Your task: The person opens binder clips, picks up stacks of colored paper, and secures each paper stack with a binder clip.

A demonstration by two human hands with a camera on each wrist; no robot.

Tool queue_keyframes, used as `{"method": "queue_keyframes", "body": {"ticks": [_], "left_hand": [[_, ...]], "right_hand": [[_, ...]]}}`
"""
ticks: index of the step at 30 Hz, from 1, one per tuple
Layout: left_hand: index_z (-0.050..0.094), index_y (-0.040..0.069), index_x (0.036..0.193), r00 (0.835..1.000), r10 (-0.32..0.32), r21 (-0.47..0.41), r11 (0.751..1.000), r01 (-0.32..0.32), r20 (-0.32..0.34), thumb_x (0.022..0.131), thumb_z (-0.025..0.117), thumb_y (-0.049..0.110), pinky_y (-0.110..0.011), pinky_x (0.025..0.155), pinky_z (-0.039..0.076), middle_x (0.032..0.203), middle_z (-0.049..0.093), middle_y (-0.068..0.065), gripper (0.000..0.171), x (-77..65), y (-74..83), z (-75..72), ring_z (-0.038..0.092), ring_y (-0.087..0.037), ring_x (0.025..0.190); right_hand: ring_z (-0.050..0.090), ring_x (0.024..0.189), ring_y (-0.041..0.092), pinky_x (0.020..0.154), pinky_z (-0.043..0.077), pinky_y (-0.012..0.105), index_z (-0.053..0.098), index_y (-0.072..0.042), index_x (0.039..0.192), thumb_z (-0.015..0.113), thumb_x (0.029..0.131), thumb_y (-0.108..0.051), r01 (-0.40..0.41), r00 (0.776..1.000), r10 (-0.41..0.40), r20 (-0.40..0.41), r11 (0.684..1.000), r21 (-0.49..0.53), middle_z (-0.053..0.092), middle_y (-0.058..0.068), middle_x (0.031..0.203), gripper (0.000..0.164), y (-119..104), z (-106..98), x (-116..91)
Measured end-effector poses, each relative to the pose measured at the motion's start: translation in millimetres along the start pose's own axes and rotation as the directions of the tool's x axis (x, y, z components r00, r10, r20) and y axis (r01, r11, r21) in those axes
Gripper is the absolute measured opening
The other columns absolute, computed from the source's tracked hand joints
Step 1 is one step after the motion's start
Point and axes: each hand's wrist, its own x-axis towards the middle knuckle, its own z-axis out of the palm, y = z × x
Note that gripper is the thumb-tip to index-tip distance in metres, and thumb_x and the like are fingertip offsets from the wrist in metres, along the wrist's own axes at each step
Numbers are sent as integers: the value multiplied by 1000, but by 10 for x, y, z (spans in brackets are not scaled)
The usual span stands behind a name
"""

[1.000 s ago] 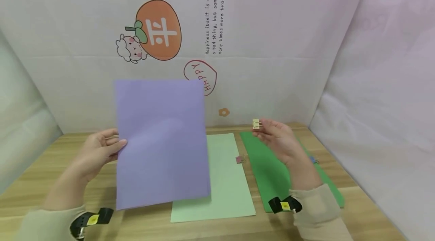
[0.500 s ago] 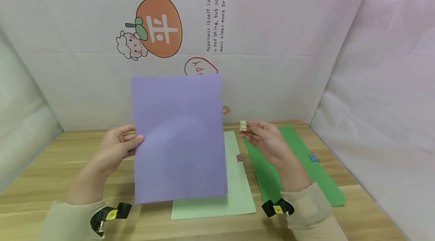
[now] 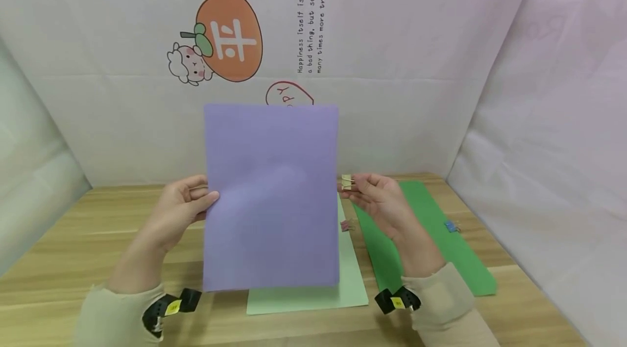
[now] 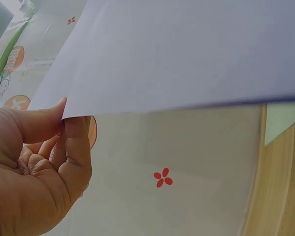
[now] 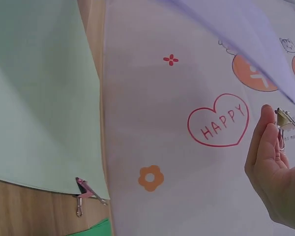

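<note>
My left hand pinches the left edge of an upright sheaf of purple paper, thumb in front and fingers behind. The left wrist view shows the thumb and forefinger meeting at the paper's edge. By the opposite edge, my right hand holds a pale yellow binder clip by its wire handles. The clip's mouth faces the purple paper and sits right at its right edge. In the right wrist view the yellow clip is between thumb and fingers, close under the purple paper.
Light green paper lies on the wooden table, partly hidden behind the purple paper; a pink binder clip grips its right edge. Further right, green paper carries a blue binder clip. A printed white cloth hangs behind.
My left hand has carried the purple paper to the right, over more of the light green paper. My right hand has moved left with the yellow clip, bringing the two together.
</note>
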Motion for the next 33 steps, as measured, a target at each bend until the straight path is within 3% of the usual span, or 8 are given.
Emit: {"method": "queue_keyframes", "body": {"ticks": [10,33], "left_hand": [[37,-13,144,1000,10,-24,1000,-10,5,101,54,4,-20,77,58,97,72,17,50,21,20,26,69,0,85],[37,-15,142,1000,-7,-41,999,7,-2,100,54,2,-20,74,58,90,72,19,48,55,-15,81,67,1,79]], "right_hand": [[74,80,11,75,57,16,71,-12,87,56,101,-14,-3,1000,1,23,996,88,72,1,81,21,15,-18,4],[65,75,7,77,57,18,67,-15,82,54,102,-9,-47,999,46,29,998,38,68,-5,82,25,98,122,27]]}}
